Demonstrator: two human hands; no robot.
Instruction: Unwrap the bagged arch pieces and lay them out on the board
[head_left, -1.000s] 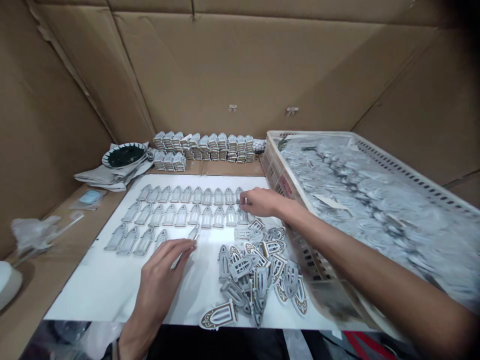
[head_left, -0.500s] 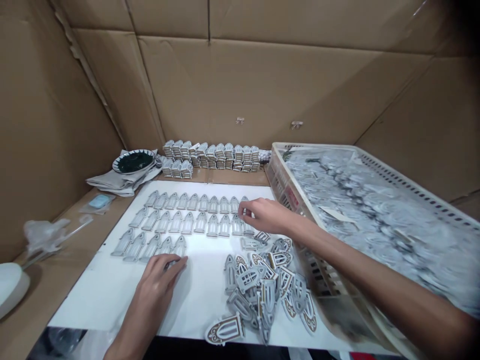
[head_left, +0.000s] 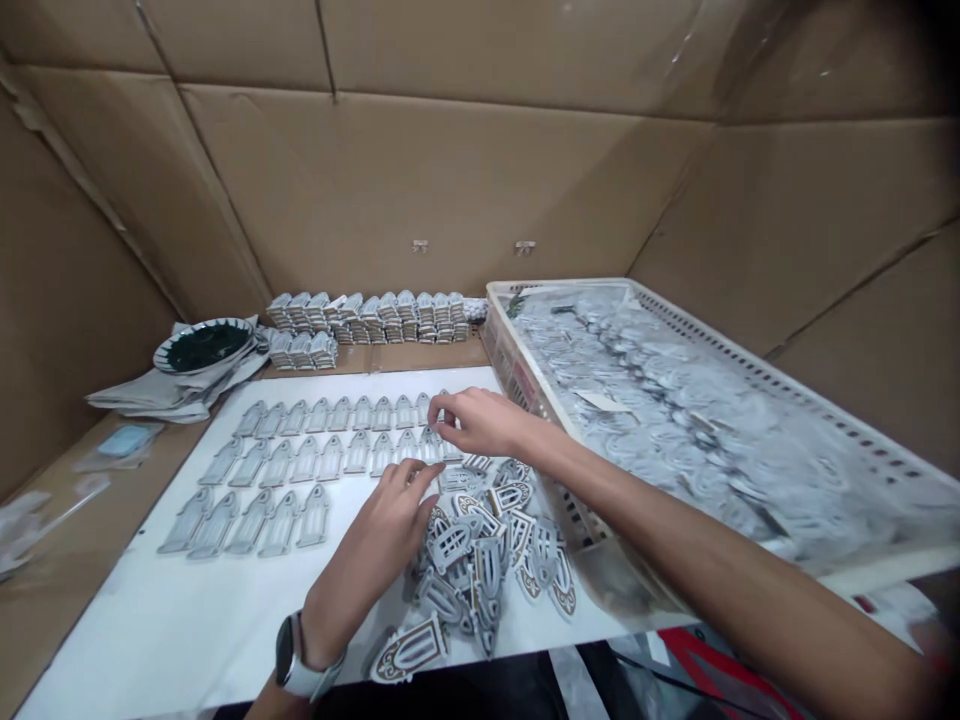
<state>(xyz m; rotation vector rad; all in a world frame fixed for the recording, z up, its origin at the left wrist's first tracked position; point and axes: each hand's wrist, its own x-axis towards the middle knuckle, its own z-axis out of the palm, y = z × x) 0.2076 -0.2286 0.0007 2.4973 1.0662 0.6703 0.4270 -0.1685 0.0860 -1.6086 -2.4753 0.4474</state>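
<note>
Grey arch-shaped pieces lie in three rows (head_left: 315,450) on a white board (head_left: 187,620). A loose pile of the same pieces (head_left: 487,550) sits at the board's right side. My left hand (head_left: 382,545), with a watch on the wrist, reaches into the left edge of that pile, fingers stretched over the pieces. My right hand (head_left: 476,420) rests at the right end of the upper rows, fingers curled in a pinch at a piece there; what it holds is too small to make out.
A white slotted crate (head_left: 750,430) full of grey pieces fills the right side. Stacks of finished pieces (head_left: 367,315) line the back. A dark green dish (head_left: 206,342) sits on folded cloth at back left. Cardboard walls surround the bench.
My left hand has left the third row, where a new piece now lies, and moved right to the loose pile. My right hand has stayed at the rows' right end. The camera turned right.
</note>
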